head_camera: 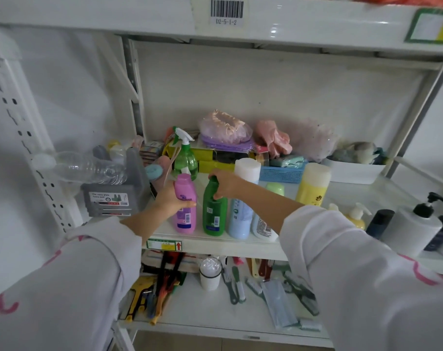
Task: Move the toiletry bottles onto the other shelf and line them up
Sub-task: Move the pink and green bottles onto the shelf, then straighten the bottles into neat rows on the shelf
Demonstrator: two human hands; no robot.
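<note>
A pink bottle (185, 219) and a green bottle (214, 216) stand side by side near the front edge of the middle shelf (215, 245). My left hand (168, 198) grips the pink bottle around its upper body. My right hand (226, 183) grips the green bottle at its cap and neck. To the right in the same row stand a light blue bottle with a white cap (242, 214) and a white bottle (263, 228), partly hidden by my right arm. A yellow bottle (313, 186) stands further back.
A green spray bottle (185, 158), a blue basket (282, 173), a white tray (354, 173) and bagged items fill the shelf's back. Pump bottles (418, 224) and dark bottles stand at the right. A grey box (114, 196) sits on the left. Brushes and tools lie on the shelf below.
</note>
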